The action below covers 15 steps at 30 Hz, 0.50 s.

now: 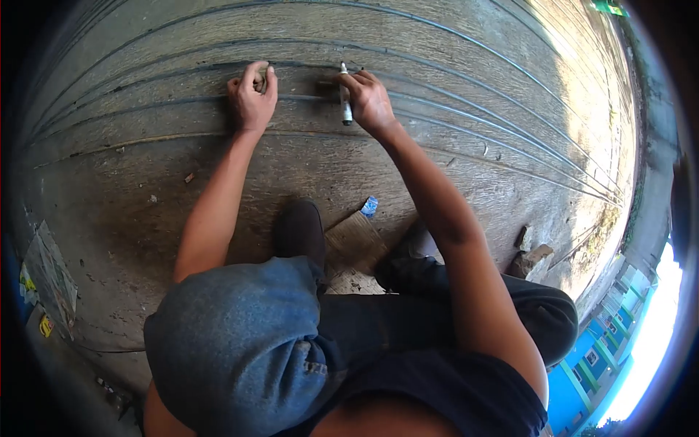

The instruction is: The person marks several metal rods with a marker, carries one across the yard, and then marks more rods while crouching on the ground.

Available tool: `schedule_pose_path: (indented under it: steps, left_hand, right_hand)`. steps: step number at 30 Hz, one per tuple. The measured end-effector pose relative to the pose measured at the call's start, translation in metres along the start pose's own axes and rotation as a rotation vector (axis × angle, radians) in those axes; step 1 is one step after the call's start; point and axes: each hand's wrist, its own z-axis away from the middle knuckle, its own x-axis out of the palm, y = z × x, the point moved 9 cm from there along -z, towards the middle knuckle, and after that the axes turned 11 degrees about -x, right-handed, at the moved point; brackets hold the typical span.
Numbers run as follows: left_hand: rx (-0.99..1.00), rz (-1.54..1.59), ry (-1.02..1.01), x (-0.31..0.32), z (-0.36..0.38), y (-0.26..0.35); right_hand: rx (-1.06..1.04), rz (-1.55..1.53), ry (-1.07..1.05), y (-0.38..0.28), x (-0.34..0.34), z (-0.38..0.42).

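Note:
Several long thin metal rods (437,109) run side by side across the concrete floor. At the second or third of them, my left hand (253,98) has its fingers curled and the thumb pressed in. What it pinches, if anything, is too small to make out; a small dark bit shows at the thumb tip. My right hand (370,98) grips a white marker (346,109) with a dark lower end. The marker stands roughly across the rods, its pale tip pointing away from me beside a rod.
My shoe (300,231) and a torn cardboard piece (357,240) with a blue wrapper (370,207) are below my hands. Broken stones (533,258) lie to the right. Crumpled plastic (51,277) lies at the left. Sunlit ground and a blue building (571,386) are at the right edge.

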Motion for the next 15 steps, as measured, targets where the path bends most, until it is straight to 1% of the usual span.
schedule_pose_path:
  steps: [2, 3, 4, 6, 7, 8, 10, 13, 15]
  left_hand:
    - [-0.131, 0.062, -0.074, 0.0, -0.009, -0.011]
    - [-0.146, 0.076, -0.089, -0.001, -0.012, -0.018]
    - [-0.148, 0.063, -0.079, -0.004, -0.014, -0.025]
    - [-0.012, -0.054, -0.035, -0.014, -0.015, -0.036]
    - [0.015, -0.141, -0.02, -0.022, -0.015, -0.039]
    - [-0.001, -0.115, -0.025, -0.023, -0.015, -0.054]
    - [0.0, -0.112, 0.045, -0.032, -0.016, -0.051]
    - [-0.073, -0.07, 0.092, -0.035, -0.019, -0.053]
    - [-0.12, -0.04, 0.109, -0.036, -0.019, -0.062]
  right_hand:
    - [0.034, -0.057, -0.003, -0.008, 0.004, -0.008]
    - [0.058, -0.053, 0.034, -0.014, -0.007, -0.012]
    - [0.049, -0.067, 0.037, -0.02, -0.015, -0.013]
    - [0.174, -0.051, 0.027, -0.004, -0.035, -0.002]
    - [0.182, -0.049, 0.008, 0.005, -0.04, 0.007]
    - [0.19, -0.047, -0.009, 0.015, -0.043, 0.016]
    - [0.204, -0.051, -0.1, 0.026, -0.045, 0.029]
    - [0.136, -0.079, -0.061, 0.029, -0.045, 0.034]
    - [0.16, -0.022, -0.103, 0.027, -0.042, 0.031]
